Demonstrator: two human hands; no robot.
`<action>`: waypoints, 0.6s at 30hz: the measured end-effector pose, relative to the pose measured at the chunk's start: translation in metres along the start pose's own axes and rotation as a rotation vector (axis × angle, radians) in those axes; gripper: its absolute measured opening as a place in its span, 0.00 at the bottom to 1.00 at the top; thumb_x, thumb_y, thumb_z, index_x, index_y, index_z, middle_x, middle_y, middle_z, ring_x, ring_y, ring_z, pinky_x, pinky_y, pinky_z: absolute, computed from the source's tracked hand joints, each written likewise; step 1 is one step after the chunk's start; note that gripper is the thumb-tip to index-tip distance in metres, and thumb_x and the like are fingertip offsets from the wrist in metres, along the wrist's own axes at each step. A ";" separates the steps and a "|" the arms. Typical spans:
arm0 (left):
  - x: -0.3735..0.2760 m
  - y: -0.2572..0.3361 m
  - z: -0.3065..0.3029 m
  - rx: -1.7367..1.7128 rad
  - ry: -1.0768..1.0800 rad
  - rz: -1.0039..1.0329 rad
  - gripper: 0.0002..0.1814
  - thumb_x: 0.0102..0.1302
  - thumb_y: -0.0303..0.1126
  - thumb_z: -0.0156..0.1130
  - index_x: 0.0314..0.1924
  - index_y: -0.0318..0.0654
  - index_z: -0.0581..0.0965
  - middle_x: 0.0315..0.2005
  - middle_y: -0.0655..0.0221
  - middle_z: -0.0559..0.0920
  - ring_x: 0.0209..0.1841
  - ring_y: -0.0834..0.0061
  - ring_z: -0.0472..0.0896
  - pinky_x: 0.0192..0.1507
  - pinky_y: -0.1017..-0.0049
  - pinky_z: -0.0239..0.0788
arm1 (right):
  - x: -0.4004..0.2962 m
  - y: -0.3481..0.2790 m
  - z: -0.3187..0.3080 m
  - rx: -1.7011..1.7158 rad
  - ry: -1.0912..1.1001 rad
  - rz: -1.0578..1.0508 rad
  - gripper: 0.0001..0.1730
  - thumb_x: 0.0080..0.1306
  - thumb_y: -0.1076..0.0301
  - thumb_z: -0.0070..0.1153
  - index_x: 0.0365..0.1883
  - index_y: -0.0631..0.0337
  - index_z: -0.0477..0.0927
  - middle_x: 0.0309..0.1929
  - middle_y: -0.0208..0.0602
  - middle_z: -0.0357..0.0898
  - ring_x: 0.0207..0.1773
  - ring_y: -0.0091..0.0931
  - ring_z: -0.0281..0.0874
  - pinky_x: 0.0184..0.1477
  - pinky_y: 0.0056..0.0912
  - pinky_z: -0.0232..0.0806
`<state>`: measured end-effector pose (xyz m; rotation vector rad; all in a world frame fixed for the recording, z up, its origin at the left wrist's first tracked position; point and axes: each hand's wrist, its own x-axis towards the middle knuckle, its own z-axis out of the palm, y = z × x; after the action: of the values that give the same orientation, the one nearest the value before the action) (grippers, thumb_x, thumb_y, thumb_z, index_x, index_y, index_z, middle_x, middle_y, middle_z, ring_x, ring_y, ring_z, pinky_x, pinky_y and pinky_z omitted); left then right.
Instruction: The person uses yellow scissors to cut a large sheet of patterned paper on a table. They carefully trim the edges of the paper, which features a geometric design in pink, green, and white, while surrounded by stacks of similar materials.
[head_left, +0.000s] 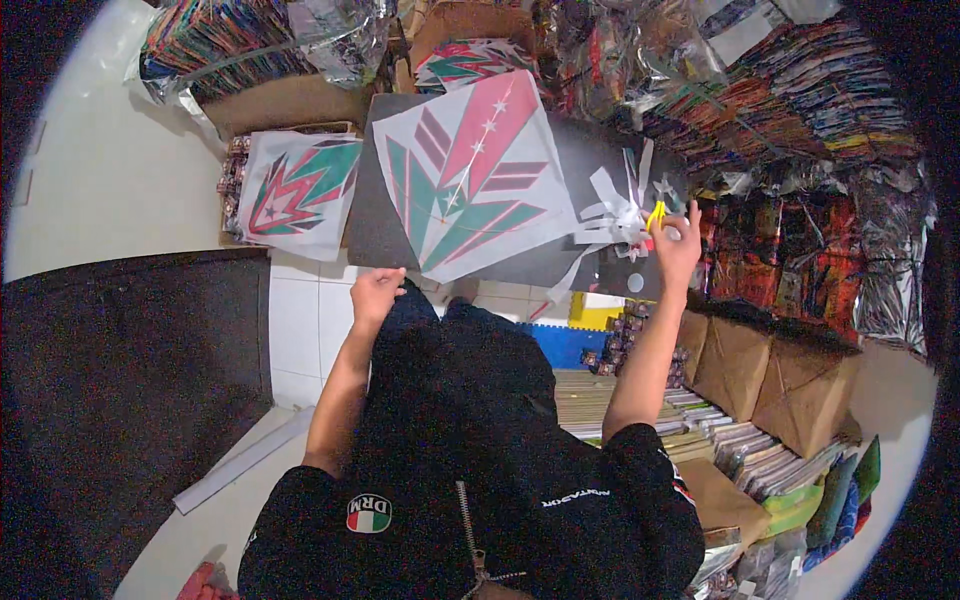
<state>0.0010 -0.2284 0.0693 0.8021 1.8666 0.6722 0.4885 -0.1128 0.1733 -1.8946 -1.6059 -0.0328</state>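
A diamond-shaped kite (480, 172) of white, red and green sheet lies on a dark board (600, 165), with a thin stick along its middle. My left hand (377, 294) is at the board's near edge, just left of the kite's lower corner, fingers curled; whether it pinches something small is not clear. At the board's right side my right hand (675, 232) holds yellow-handled scissors (656, 216), whose blades are hard to make out. White strips and scraps (615, 214) lie beside that hand. Near them is a small round white piece (636, 283).
Left of the board, a box holds another patterned sheet (304, 191). More patterned sheets (480, 60) lie in a carton behind. Plastic-wrapped stacks (795, 97) crowd the back and right. Brown paper packages (802, 390) and piled flat bundles (592, 405) stand at the right.
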 end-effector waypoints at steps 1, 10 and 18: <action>0.005 -0.005 0.001 0.025 0.006 0.035 0.15 0.64 0.42 0.69 0.40 0.36 0.86 0.27 0.64 0.88 0.31 0.76 0.88 0.34 0.76 0.76 | -0.002 0.003 -0.002 0.043 0.013 0.074 0.10 0.57 0.66 0.70 0.32 0.62 0.85 0.70 0.53 0.68 0.72 0.41 0.66 0.69 0.35 0.59; 0.035 -0.001 -0.005 0.580 0.067 0.725 0.14 0.65 0.33 0.60 0.49 0.37 0.82 0.48 0.61 0.84 0.47 0.60 0.83 0.51 0.63 0.73 | -0.082 -0.034 0.037 1.520 -0.080 0.848 0.28 0.70 0.59 0.60 0.63 0.66 0.70 0.60 0.41 0.76 0.60 0.38 0.77 0.57 0.37 0.77; 0.083 0.027 -0.024 1.012 -0.156 1.271 0.28 0.69 0.37 0.56 0.69 0.49 0.69 0.71 0.67 0.67 0.74 0.66 0.60 0.74 0.58 0.49 | -0.189 -0.071 0.081 1.300 -0.463 0.965 0.21 0.69 0.59 0.63 0.50 0.69 0.79 0.45 0.37 0.82 0.48 0.30 0.84 0.48 0.29 0.78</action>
<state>-0.0416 -0.1502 0.0530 2.6826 1.2836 0.2771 0.3472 -0.2358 0.0630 -1.3454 -0.4146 1.5166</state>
